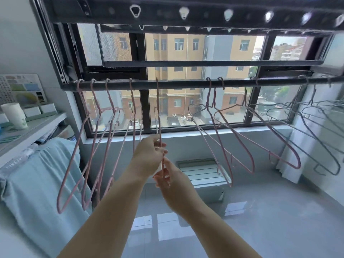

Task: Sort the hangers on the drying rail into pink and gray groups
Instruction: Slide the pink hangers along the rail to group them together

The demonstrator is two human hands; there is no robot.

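Observation:
A dark drying rail (178,83) runs across the window. Several pink hangers (96,138) hang on its left part. One pink hanger (158,108) hangs edge-on at the middle; my left hand (149,155) grips its lower part and my right hand (167,178) pinches it just below. More pink hangers (232,138) hang right of centre. Several gray hangers (316,131) hang at the far right end of the rail.
A second perforated bar (186,12) crosses overhead. At left stands a shelf (37,125) with a white cup (14,115), and light blue cloth (37,174) drapes below it. A white unit (202,174) sits on the glossy floor under the window.

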